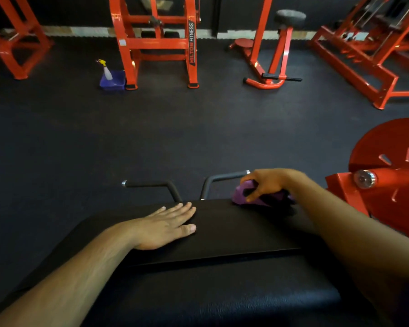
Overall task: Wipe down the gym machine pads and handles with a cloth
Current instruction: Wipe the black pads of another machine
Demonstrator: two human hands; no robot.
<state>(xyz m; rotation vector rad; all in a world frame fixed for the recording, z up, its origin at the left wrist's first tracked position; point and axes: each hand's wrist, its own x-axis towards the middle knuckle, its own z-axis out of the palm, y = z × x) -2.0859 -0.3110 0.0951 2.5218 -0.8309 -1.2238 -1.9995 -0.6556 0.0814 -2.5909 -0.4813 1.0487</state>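
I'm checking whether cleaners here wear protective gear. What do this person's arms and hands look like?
Both forearms are bare up to the frame edge, with no sleeves visible. The left hand and right hand have no gloves, and no rings, watch or wristbands show.

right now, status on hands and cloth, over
Left hand flat on black pad. Right hand grips purple cloth at pad's far edge, by right handle. Nothing in the way.

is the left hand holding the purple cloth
No, the left hand lies flat and empty on the black pad, while the right hand grips the purple cloth.
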